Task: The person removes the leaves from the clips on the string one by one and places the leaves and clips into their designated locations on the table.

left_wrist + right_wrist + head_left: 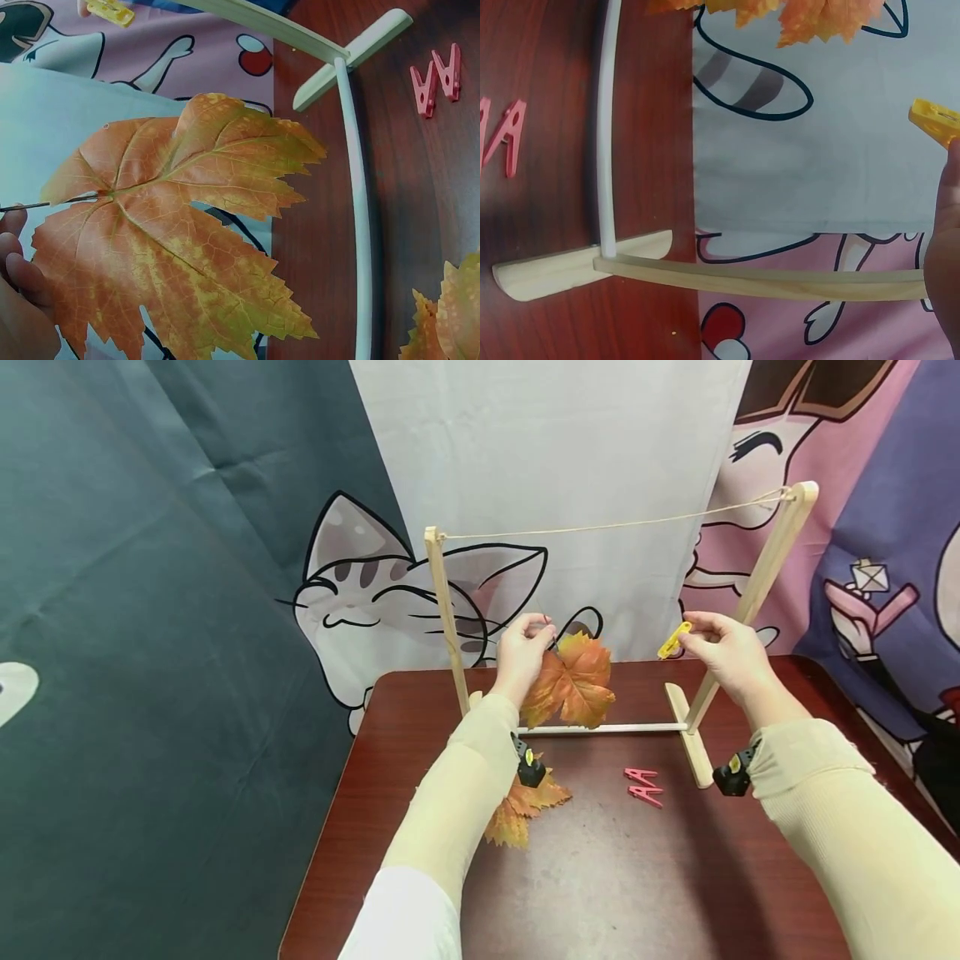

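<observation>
An orange-and-yellow artificial leaf (576, 683) hangs from the left hand (522, 652), which pinches it by the stem. The left wrist view shows this leaf (172, 217) broadside, its thin dark stem running to the fingertips. Over on the right, the right hand (723, 652) pinches a yellow clothespin (674, 641) between thumb and fingers. Only part of that yellow clothespin (936, 120) shows in the right wrist view. Both hands are below a string (615, 526) stretched between two wooden posts, touching neither it nor each other.
The wooden stand has a left post (447, 618), a right post (772, 564) and a white bottom bar (637, 727). Two pink clothespins (643, 787) lie on the brown table (585, 877). More leaves (517, 814) lie under the left forearm. A printed cloth (585, 435) hangs behind.
</observation>
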The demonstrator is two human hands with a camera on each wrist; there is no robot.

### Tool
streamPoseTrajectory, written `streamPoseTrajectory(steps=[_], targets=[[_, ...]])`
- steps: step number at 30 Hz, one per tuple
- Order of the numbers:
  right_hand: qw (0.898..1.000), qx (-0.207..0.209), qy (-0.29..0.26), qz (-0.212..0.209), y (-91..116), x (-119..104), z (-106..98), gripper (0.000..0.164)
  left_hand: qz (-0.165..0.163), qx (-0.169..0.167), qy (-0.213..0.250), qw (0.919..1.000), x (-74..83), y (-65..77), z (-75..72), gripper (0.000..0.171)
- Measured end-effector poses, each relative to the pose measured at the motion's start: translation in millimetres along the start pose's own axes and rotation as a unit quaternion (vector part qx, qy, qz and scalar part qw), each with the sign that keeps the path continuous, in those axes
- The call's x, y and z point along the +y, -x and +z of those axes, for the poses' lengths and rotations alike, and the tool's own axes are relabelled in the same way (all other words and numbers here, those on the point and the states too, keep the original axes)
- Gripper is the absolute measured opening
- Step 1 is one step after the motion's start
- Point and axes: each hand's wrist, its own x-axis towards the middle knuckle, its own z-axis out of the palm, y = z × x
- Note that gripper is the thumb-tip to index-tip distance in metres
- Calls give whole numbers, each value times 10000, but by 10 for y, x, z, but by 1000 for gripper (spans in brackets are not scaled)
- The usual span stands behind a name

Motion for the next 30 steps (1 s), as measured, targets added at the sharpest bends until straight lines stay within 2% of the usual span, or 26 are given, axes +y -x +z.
streamPoseTrajectory(steps=[5,10,16,23,30], targets=[[9995,-313,22,54,12,29,23,45,-124,-37,-64,9999,-69,16,-21,13],[9989,-413,184,74,27,65,40,46,-250,-51,-128,9996,-101,43,-54,15],[9976,-663,59,188,36,96,54,47,-371,-109,79,9992,-140,71,-71,12],[9962,-787,-119,346,45,109,62,44,-336,-45,304,9990,-192,82,-83,8],[9954,-853,-171,411,75,133,65,44,-294,2,132,9995,-222,93,-112,9]])
